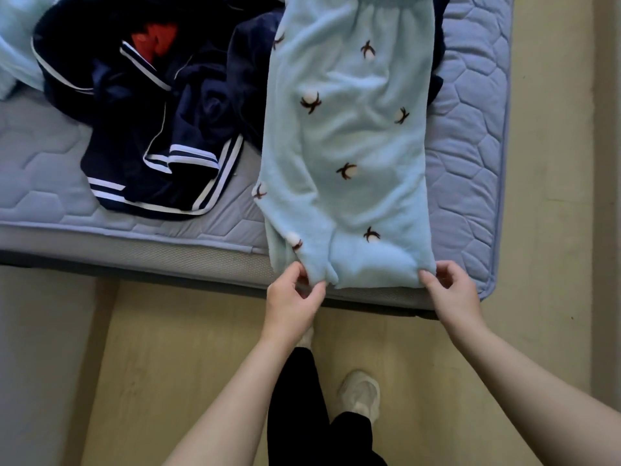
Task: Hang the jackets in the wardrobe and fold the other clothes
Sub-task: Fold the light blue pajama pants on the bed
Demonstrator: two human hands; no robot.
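While both hands (292, 294) pinch its hem, fluffy pale-blue trousers (349, 136) lie flat.

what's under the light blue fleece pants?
Under the leg end, the quilted mattress. Near the waistband, navy clothes show on both sides, so the pants overlie that pile; how far it runs underneath is covered.
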